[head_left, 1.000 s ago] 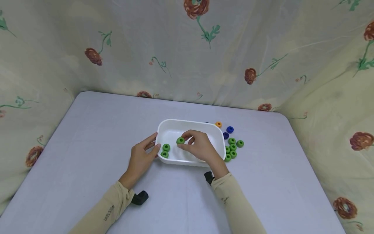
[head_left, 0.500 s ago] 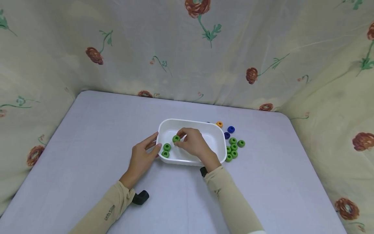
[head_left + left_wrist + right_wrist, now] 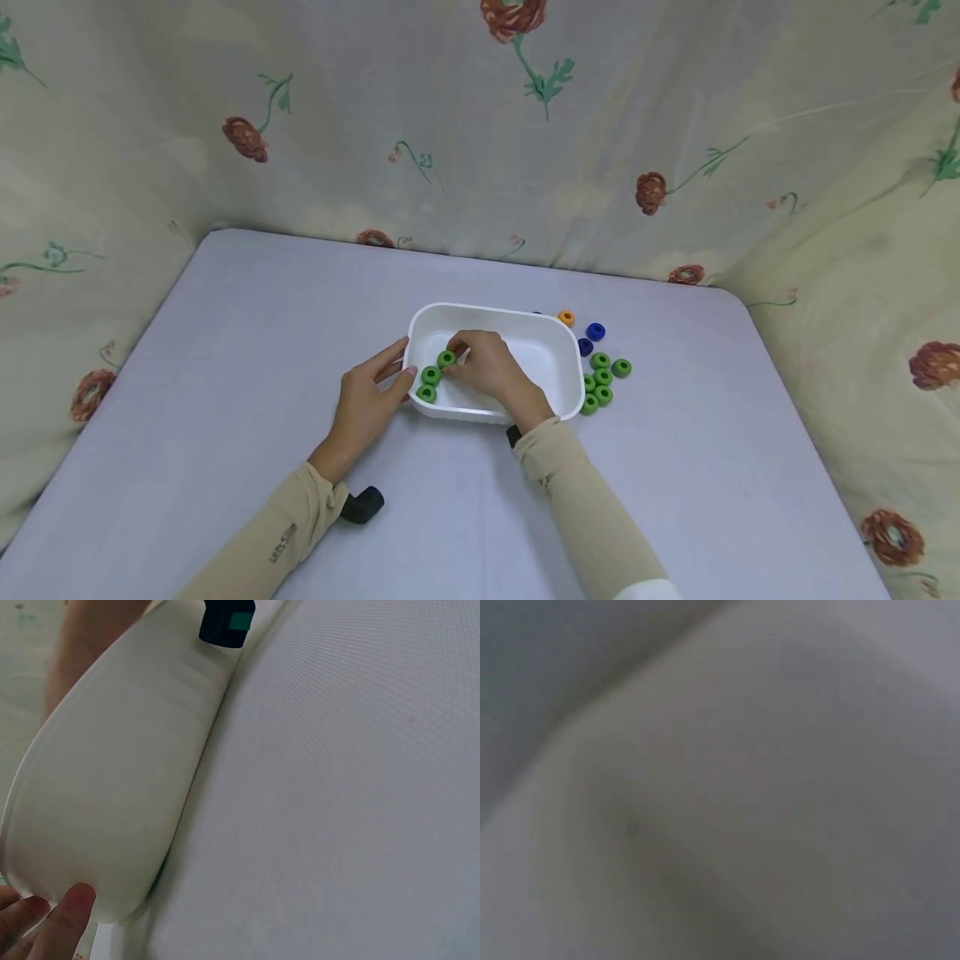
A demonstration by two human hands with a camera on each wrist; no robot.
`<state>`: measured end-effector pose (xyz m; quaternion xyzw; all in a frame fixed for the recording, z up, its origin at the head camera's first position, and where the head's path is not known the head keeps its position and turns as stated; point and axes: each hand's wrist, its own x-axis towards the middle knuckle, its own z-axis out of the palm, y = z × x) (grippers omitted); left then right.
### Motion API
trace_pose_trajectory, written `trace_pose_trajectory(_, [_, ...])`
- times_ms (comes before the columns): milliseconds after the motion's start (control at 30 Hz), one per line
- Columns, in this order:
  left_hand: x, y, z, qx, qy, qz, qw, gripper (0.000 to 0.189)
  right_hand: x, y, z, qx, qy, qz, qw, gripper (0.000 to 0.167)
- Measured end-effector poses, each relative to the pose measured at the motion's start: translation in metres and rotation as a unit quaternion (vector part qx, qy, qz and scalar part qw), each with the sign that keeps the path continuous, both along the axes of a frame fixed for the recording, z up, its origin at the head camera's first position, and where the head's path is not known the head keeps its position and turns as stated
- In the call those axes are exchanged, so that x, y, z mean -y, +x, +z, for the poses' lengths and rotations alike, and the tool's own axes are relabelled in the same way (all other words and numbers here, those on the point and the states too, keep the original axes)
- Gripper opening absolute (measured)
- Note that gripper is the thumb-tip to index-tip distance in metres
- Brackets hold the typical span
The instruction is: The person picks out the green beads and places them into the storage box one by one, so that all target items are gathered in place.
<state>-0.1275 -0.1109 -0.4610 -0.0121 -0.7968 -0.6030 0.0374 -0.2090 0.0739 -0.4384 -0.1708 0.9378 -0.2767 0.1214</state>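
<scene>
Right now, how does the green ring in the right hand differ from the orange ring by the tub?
The green ring is pinched by the right hand inside the white tub; the orange ring lies free on the table, outside the tub's far rim. Green looks larger than orange. Both are round with a centre hole.

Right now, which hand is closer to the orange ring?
Right. The right hand is inside the white tray, nearer the orange ring behind its far corner. The left hand rests at the tray's opposite end.

A flowered curtain [image 3: 450, 125] fills the upper frame; right of centre lie an orange ring [image 3: 566, 317] and two blue rings [image 3: 596, 331].
</scene>
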Motion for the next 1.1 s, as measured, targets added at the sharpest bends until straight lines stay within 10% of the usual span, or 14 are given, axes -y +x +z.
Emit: trace_pose_trajectory(1100, [-0.0012,-0.0013,-0.0017,0.010,0.001,0.012,0.9999,0.051,0.0027,0.0010,-0.0080,0.014,-0.028,0.016,0.9994,0.036])
